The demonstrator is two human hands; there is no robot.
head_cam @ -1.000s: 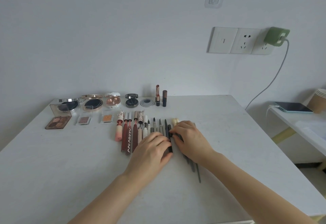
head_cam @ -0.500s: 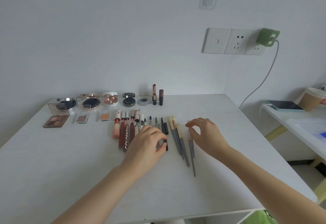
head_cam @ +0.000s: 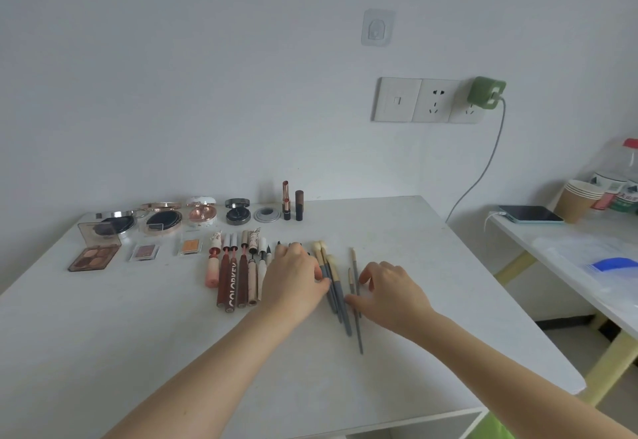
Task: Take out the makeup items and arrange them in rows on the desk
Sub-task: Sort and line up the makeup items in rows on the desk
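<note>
Makeup lies in rows on the white desk [head_cam: 145, 342]. At the back stand compacts [head_cam: 163, 221] and two lipsticks [head_cam: 286, 201]. In front lie an eyeshadow palette [head_cam: 94, 257], small shadow pans [head_cam: 189, 246] and a row of lip glosses [head_cam: 230, 279]. My left hand [head_cam: 296, 281] rests flat over the liner pencils, its fingertips touching the grey-handled brushes [head_cam: 340, 300]. Just to their right, my right hand [head_cam: 390, 292] has loosely curved fingers and touches two thin brushes [head_cam: 357, 331] with thumb and fingertips.
A side table [head_cam: 552, 252] at the right carries a phone [head_cam: 530, 214] on a charging cable, paper cups [head_cam: 580, 198] and a plastic bag. A green charger [head_cam: 486, 91] sits in the wall socket. The desk's right edge runs close to my right forearm.
My left hand slid right from the pencils to the grey brushes. My right hand dropped onto the thin brushes and came closer to the left hand. The view shifted slightly.
</note>
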